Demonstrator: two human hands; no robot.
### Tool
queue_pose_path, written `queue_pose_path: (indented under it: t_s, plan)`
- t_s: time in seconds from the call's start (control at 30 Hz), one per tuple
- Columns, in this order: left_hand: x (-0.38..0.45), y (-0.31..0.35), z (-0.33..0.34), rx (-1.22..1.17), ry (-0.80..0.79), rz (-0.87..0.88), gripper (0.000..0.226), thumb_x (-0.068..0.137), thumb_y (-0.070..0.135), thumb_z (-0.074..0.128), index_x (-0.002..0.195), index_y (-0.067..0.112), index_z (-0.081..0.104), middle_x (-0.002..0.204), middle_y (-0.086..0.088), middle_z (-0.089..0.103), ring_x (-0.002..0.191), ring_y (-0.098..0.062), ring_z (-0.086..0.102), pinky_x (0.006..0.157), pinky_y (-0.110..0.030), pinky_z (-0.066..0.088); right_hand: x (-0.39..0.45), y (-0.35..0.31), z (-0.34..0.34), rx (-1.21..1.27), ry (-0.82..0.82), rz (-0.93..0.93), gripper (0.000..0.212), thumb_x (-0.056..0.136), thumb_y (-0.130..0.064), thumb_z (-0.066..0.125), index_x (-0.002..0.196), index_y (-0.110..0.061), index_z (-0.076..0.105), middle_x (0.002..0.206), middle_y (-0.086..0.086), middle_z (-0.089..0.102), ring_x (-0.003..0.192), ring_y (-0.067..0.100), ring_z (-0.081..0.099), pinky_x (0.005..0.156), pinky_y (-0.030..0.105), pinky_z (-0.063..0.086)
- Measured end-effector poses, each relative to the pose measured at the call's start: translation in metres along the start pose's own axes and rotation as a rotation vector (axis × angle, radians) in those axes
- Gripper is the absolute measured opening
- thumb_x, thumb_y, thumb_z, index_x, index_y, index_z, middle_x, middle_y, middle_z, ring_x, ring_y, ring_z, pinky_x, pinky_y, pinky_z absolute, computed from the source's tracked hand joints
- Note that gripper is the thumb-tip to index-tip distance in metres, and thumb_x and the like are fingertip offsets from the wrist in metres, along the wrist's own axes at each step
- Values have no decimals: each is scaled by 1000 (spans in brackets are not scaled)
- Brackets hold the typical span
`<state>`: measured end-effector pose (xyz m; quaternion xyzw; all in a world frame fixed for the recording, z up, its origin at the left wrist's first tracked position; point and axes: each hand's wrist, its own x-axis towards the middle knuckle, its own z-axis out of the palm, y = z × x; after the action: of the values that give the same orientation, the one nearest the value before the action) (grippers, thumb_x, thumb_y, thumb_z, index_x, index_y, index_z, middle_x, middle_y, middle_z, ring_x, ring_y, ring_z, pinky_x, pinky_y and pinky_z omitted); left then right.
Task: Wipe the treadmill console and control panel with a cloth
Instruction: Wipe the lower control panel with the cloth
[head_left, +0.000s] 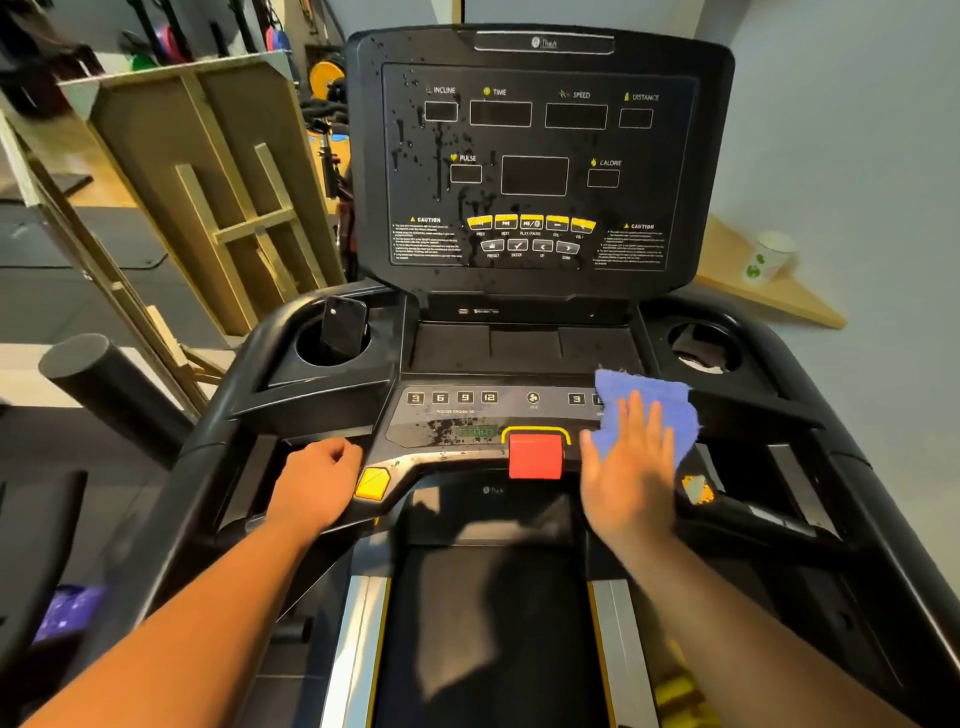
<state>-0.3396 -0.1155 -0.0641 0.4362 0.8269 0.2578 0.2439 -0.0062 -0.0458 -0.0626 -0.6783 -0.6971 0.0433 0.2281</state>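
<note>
The black treadmill console (540, 171) stands upright ahead, its left half speckled with droplets and drip streaks. Below it lies the control panel (467, 415) with number keys, a wet spotted display and a red stop button (535, 456). My right hand (631, 467) lies flat with straight fingers, pressing a blue cloth (644, 402) onto the panel's right side, just right of the red button. My left hand (319, 480) curls round the left handlebar (322, 436) beside a yellow pad (373, 483).
A dark phone (343, 327) stands in the left cup holder; the right cup holder (704, 343) holds something pale. A paper cup (769, 257) sits on a wooden shelf at the right wall. Wooden frames (208, 171) lean at the left. The belt (493, 623) runs below.
</note>
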Motion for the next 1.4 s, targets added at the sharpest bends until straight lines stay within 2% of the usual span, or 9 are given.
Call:
queue_pose_path:
  t_s: [0.13, 0.3, 0.5, 0.63, 0.8, 1.03, 1.13, 1.23, 1.4]
  plan:
    - [-2, -1, -1, -4, -10, -1, 35, 103, 30, 48, 77, 16, 66, 76, -6, 70, 78, -26, 67, 76, -43, 54, -6, -77, 23, -54, -132, -249, 67, 102, -50, 36, 158, -16, 20, 167, 5, 15, 154, 29, 7, 124, 42, -2]
    - [-3, 2, 0, -8, -8, 1, 35, 103, 28, 48, 75, 15, 64, 74, -7, 68, 75, -24, 65, 67, -35, 46, -7, -41, 23, -174, -214, -692, 64, 99, -49, 32, 152, -14, 37, 160, 2, 35, 150, 23, 25, 122, 45, 23]
    - [-2, -1, -1, -16, -13, 9, 36, 104, 29, 48, 76, 15, 65, 73, -6, 68, 75, -25, 65, 66, -33, 46, 0, -47, 17, -86, -137, -172, 68, 102, -50, 33, 159, -16, 16, 167, 3, 10, 155, 25, 2, 126, 44, 3]
    - [-3, -2, -1, 4, -19, 19, 34, 104, 30, 48, 78, 19, 66, 77, -2, 70, 77, -21, 66, 66, -32, 46, -12, -115, 36, -132, -199, -433, 69, 103, -53, 28, 159, -15, 13, 167, 7, 7, 154, 30, 1, 124, 46, 1]
    - [-3, -1, -1, 21, 1, 11, 32, 104, 32, 48, 83, 19, 69, 80, -1, 71, 78, -20, 66, 71, -35, 51, -13, -67, 31, -150, -285, -805, 64, 101, -51, 32, 156, -18, 27, 165, -3, 23, 154, 19, 10, 124, 40, 8]
    - [-3, 0, -1, 30, 7, 5, 29, 103, 33, 48, 90, 22, 71, 81, 1, 70, 76, -16, 63, 65, -30, 43, -5, -118, 36, -66, -158, -263, 68, 103, -51, 28, 158, -14, 18, 167, 6, 12, 155, 28, 4, 125, 43, 2]
    - [-3, 0, -1, 26, 4, -16, 31, 101, 35, 48, 85, 20, 70, 82, -2, 71, 78, -25, 65, 72, -35, 48, -19, -150, 45, -115, -285, -567, 68, 104, -52, 25, 159, -17, 7, 166, 4, -2, 153, 27, -8, 125, 46, -1]
    - [-1, -1, -2, 27, 9, -21, 31, 99, 36, 48, 81, 21, 68, 84, -6, 71, 80, -30, 64, 74, -37, 49, -28, -116, 41, -144, -316, -862, 64, 102, -49, 33, 157, -17, 24, 166, 1, 18, 154, 24, 9, 125, 46, 16]
    - [-2, -1, -2, 24, 3, 11, 31, 102, 33, 48, 86, 20, 70, 79, -1, 70, 73, -17, 63, 67, -32, 50, -13, -77, 24, -26, -257, -669, 62, 101, -51, 31, 156, -21, 27, 163, -10, 14, 154, 13, 9, 126, 43, 14]
